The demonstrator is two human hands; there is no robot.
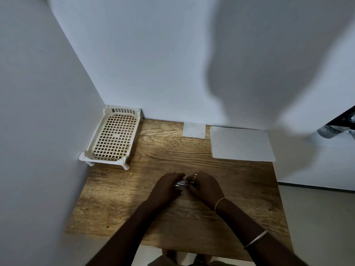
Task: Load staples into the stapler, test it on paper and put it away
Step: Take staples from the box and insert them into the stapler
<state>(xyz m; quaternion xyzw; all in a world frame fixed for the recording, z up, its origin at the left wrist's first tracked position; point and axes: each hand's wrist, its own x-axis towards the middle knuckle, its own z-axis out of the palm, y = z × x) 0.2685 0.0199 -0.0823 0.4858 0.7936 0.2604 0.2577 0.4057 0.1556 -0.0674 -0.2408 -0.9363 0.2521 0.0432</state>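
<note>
A small metallic stapler [181,183] lies between my two hands near the middle of the wooden table [119,198]. My left hand [166,187] curls around its left end and my right hand [203,186] grips its right end, fingers bent over it. Most of the stapler is hidden by the fingers, and I cannot tell whether staples are in it. A white sheet of paper [242,144] lies flat at the back right of the table. A small square white box or pad [194,130] sits by the back wall.
A cream plastic mesh tray on short legs [113,138] stands in the back left corner against the walls. White walls close off the left and back sides. The table's right edge drops to the floor. A dark object [338,127] sticks in at the far right.
</note>
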